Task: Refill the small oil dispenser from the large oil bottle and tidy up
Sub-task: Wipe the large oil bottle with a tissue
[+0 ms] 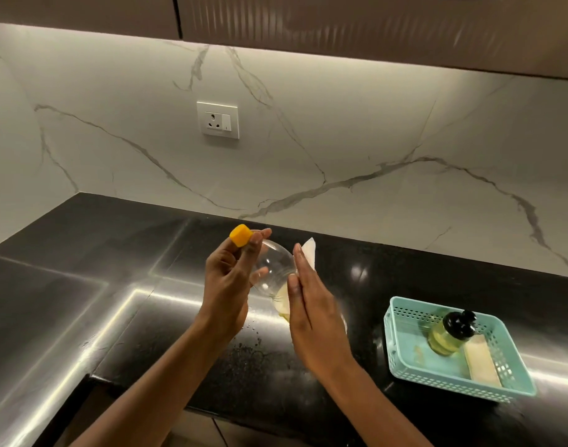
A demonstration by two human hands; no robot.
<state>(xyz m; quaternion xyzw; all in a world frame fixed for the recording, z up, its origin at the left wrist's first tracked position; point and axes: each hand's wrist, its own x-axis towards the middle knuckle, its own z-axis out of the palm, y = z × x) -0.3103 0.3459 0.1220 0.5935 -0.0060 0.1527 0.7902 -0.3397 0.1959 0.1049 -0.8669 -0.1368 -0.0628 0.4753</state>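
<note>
- Left hand: fingers curled round the neck of the large oil bottle, held tilted above the worktop; yellow cap on, a little oil pooled at its low end.
- Right hand: fingers straight, pressing a white tissue flat against the bottle's side.
- Teal basket, well right of both hands: holds the small oil dispenser, part-filled with yellow oil, beside a folded cloth.

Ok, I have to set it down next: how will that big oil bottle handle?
Probably light: the large oil bottle looks mostly clear, with only a little oil low down. Possibly slippery, since the right hand presses a tissue against it. Its rounded body may roll if laid down.
</note>
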